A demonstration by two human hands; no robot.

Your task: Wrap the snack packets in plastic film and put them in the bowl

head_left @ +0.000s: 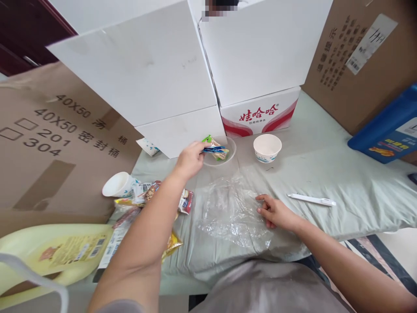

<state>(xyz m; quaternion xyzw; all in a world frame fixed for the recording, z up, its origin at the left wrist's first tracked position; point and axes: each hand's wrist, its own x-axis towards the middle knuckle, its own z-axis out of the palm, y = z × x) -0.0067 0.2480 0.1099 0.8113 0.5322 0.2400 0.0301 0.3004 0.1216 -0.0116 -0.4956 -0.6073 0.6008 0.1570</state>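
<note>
L hand [190, 158] at clear round plastic bowl [233, 148], fingers pinched shut on thin blue snack packet [215, 149] — packet over bowl's left rim, above green and tan wrappers [222, 154] lying inside. White paper bowl w/ blue print [267, 157] upright, just right of clear bowl. R hand [276, 213] nearer than clear bowl, fingers half-curled, resting on crumpled clear plastic film [228, 213], gripping nothing. White carton [182, 130] close behind clear bowl — open cloth to its right, white pen [311, 199] there.

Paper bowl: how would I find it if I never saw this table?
Look for the white box with red writing at the back of the table. Right in front of it stands the paper bowl, upright and empty. Its neighbour, the clear bowl, holds snack packets, and the paper cup lies tipped over far left.
</note>
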